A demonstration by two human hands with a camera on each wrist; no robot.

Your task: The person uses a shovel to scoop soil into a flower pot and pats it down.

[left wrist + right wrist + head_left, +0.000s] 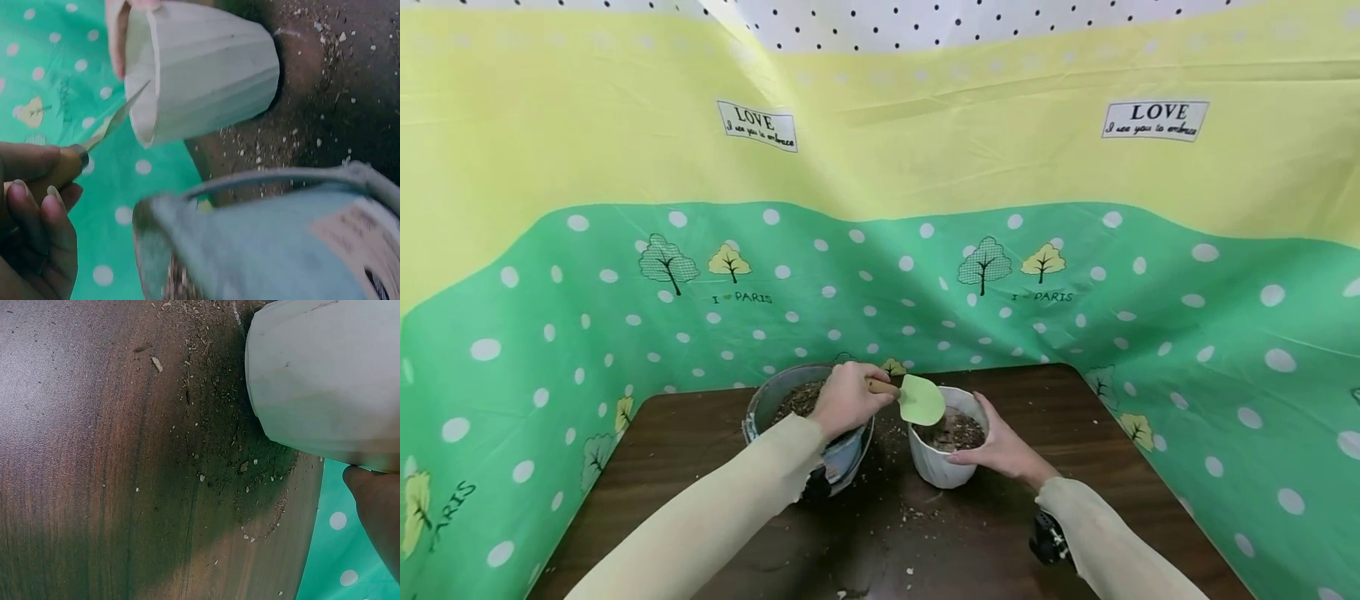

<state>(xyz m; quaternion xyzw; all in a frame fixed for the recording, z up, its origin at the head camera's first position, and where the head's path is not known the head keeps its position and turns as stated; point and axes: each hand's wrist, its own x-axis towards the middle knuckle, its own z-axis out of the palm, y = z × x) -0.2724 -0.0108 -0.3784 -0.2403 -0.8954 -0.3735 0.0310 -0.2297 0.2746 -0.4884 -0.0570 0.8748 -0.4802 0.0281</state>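
Observation:
My left hand [848, 402] grips the wooden handle of a small trowel [922, 402] with a pale green blade. The blade hangs at the left rim of a white ribbed pot [942, 468], which holds brown soil [958, 432]. In the left wrist view the trowel [114, 122] tip reaches the pot's mouth. My right hand [1006, 448] holds the pot's right side, thumb toward the near rim and fingers behind. Under my left forearm stands a grey-blue bucket [765, 406] with more soil inside, partly hidden by that hand.
A dark wooden table [700, 433] carries everything, with crumbs of soil [919, 515] scattered around the pot and bucket. Behind and at both sides hangs a green and yellow cloth [880, 283] with white dots.

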